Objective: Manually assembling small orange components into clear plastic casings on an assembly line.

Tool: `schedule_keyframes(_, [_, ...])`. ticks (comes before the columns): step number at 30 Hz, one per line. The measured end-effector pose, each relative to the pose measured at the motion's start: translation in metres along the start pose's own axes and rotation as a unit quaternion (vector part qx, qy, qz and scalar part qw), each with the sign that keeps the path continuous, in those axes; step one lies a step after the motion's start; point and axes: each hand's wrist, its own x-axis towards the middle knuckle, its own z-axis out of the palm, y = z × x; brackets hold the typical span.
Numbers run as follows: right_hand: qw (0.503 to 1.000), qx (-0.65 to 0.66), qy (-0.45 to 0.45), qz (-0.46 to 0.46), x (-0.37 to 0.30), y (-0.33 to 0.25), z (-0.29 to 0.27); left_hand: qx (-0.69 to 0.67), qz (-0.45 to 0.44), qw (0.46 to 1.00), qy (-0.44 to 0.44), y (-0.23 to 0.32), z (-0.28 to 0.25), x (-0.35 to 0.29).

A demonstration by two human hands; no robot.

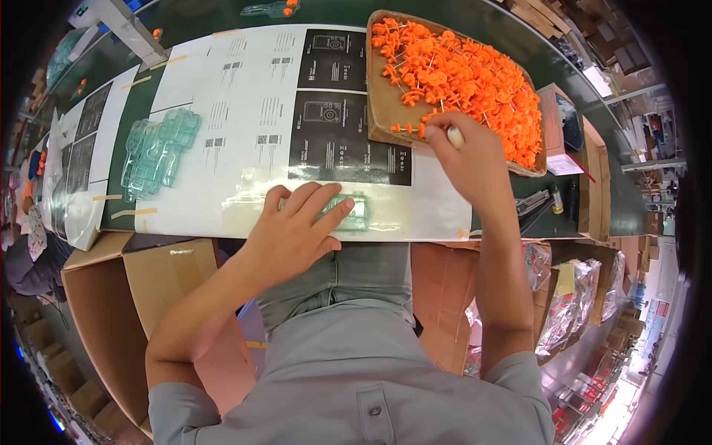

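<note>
In front of me a clear, greenish plastic blister tray [357, 213] lies on the printed sheet near the table's front edge. My left hand [293, 226] rests at its left side with fingers spread, the fingertips over or touching it. At the near edge of a shallow brown tray [393, 111], my right hand [471, 152] pinches the end of a short row of orange plastic pieces on a thin pin [408, 129]. A small pale cap-like thing [455, 137] shows at its thumb. Heaped in the brown tray are many more such orange pieces [460, 78].
Several empty clear blister trays [159, 152] lie piled on the left of the printed sheet [230, 96]. A metal post [133, 33] stands at the far left. An open cardboard box [141, 297] is below left; a white-and-red box [560, 133] stands right of the brown tray.
</note>
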Motion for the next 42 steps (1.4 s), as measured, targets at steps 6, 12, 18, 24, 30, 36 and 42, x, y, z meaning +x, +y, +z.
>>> schedule_keyframes(6, [0.97,-0.234,0.011,-0.066,0.063,-0.008,0.013,-0.007,-0.01,1.0,0.027,0.009,-0.002,0.015])
schedule_keyframes(12, [0.907,-0.395,-0.069,-0.131,0.121,-0.026,0.047,-0.021,0.008,0.996,0.088,0.02,0.005,0.017])
schedule_keyframes(18, [0.851,-0.475,-0.164,-0.152,0.132,-0.038,0.045,-0.037,-0.001,0.998,0.043,0.016,0.006,0.02])
schedule_keyframes(24, [0.947,-0.273,0.078,-0.151,0.114,-0.043,0.01,-0.146,-0.031,0.981,0.124,0.006,0.011,0.029])
schedule_keyframes(30, [0.954,0.257,-0.123,0.089,0.05,-0.041,-0.017,-0.175,-0.096,0.98,0.009,-0.001,0.007,0.037])
schedule_keyframes(36, [0.909,0.347,-0.192,0.13,0.001,-0.038,-0.001,-0.126,-0.016,0.98,0.154,-0.018,0.012,0.051])
schedule_keyframes(42, [0.882,0.395,-0.212,0.147,-0.029,-0.027,0.024,-0.223,0.054,0.943,0.241,-0.01,-0.012,0.049])
